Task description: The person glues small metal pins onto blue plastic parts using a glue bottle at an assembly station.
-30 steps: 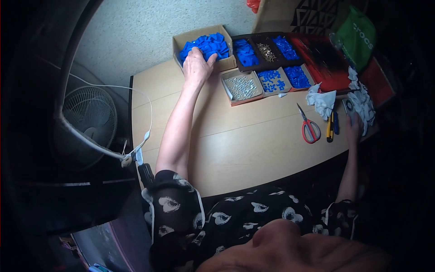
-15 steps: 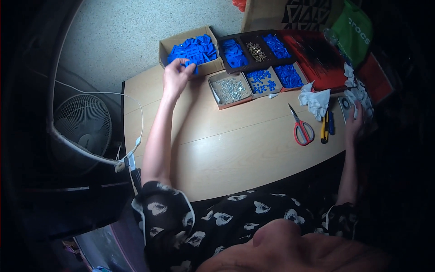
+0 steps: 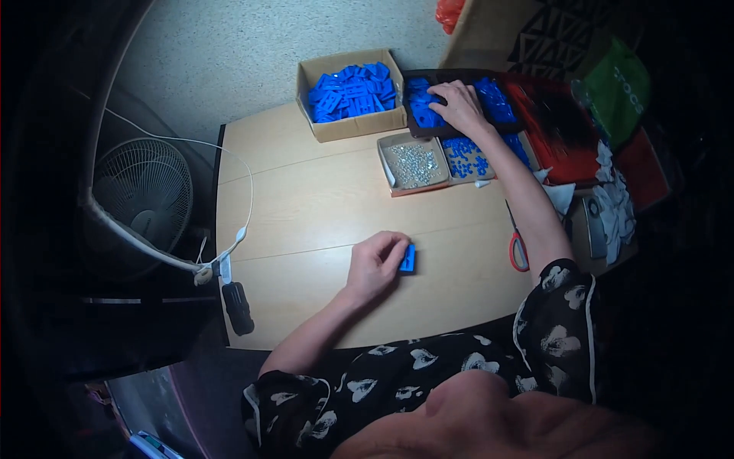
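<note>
Low over the middle of the table, my left hand [image 3: 375, 265] is closed on a small flat blue plastic piece [image 3: 409, 260]. Most of that piece's left side is hidden by my fingers. My right hand [image 3: 460, 107] reaches across to the dark compartment tray [image 3: 425, 131], its fingers bent and apart over the blue plastic parts [image 3: 420, 96] in the left compartment. No piece shows between those fingers. The hand covers the tray's middle compartment. A cardboard box [image 3: 359, 126] heaped with flat blue pieces stands left of the tray.
Before the tray stand a small box of clear bits [image 3: 413, 165] and one of tiny blue parts [image 3: 468, 158]. Red-handled scissors [image 3: 518, 249] lie partly under my right forearm. Crumpled white tissues [image 3: 614, 210] and a silver-grey device [image 3: 594, 229] sit far right; a fan [image 3: 145, 203] stands left.
My left hand has come from the cardboard box to the middle of the table with a blue piece. My right hand has left the silver-grey device and moved over the tray.
</note>
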`<state>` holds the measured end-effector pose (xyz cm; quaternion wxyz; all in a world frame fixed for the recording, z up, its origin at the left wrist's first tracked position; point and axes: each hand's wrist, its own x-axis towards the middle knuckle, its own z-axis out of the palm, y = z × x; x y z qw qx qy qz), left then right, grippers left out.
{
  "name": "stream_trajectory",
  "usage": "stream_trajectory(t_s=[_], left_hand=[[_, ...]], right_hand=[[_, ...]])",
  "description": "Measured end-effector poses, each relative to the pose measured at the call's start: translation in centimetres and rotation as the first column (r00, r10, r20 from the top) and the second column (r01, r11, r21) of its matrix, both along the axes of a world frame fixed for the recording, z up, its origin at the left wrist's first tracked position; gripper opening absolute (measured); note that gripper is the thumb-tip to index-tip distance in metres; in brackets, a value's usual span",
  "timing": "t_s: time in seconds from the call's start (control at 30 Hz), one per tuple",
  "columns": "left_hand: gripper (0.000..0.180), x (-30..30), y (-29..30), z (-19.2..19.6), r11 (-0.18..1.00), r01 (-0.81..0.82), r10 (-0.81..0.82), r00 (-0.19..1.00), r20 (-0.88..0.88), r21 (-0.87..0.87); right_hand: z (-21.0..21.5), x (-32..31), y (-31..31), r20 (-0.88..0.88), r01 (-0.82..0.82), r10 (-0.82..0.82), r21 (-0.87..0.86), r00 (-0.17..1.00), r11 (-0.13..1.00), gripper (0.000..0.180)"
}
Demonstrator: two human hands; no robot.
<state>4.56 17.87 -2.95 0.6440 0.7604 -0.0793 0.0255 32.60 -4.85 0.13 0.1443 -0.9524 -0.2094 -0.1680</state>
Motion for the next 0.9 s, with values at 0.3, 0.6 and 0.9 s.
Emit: stream_trajectory(t_s=[0.3, 0.6, 0.9], left_hand=[[0.015, 0.4, 0.8, 0.5, 0.978, 0.047, -0.059, 0.997, 0.055, 0.203], [0.014, 0.6, 0.8, 1.0, 0.959, 0.052, -0.074, 0.995, 0.069, 0.278], [0.013, 0.3, 0.6, 1.1, 0.949, 0.057, -0.101, 0.986, 0.130, 0.309]], right_hand=[[-1.4, 2.0, 1.3, 0.054, -0.040, 0.039, 0.019, 0.998, 0.999, 0.029], [-1.1, 3.3, 2.9, -0.101, 0.124, -0.115, 0.088, 0.988, 0.988, 0.033], [-0.8, -0.3, 0.9, -0.118, 0.129, -0.064, 0.699, 0.991, 0.703, 0.019]])
